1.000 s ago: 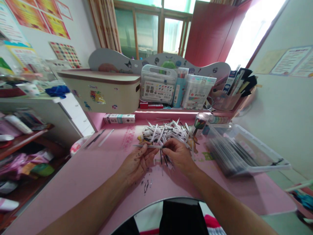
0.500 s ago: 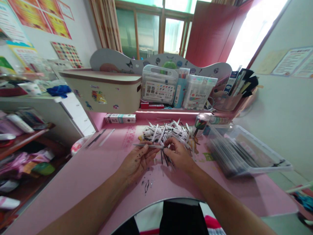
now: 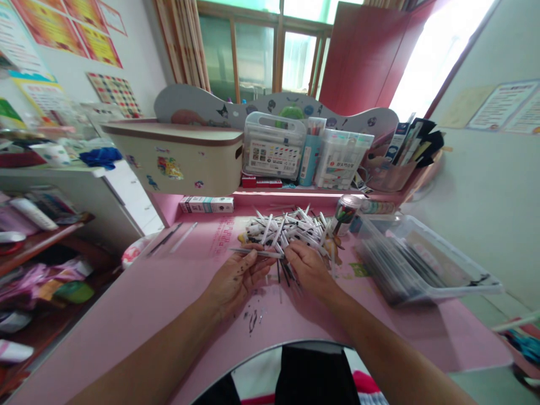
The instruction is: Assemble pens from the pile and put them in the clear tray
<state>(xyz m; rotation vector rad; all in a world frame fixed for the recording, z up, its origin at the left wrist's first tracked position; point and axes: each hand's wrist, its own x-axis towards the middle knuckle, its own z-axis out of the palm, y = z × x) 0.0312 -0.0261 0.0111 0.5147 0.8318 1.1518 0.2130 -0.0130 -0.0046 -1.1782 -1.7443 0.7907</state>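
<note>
My left hand [image 3: 241, 277] pinches a slim pale pen [image 3: 264, 253] between thumb and fingers, and dark ink spots mark its skin. The pen lies nearly level, its right end meeting my right hand [image 3: 309, 269]. The fingers of my right hand are closed at that end; the tip there is largely covered. Just behind both hands is a heap of white pen parts [image 3: 291, 228]. Several thin dark refills [image 3: 286, 274] lie on the pink desk [image 3: 177, 326] below the pen, partly under my right hand. Black ink smears [image 3: 253, 320] stain the desk nearer to me.
A clear plastic box [image 3: 455, 289] holding thin dark sticks stands at right. A can [image 3: 346, 211] stands behind the heap. At left lie a few long thin sticks [image 3: 183, 237]. Along the back shelf are a lidded bin [image 3: 181, 163], a marker case [image 3: 274, 154] and a pen holder [image 3: 388, 171].
My right hand has turned slightly, its fingers curling in more at the pen's right end. My left hand and the pen stay almost in place.
</note>
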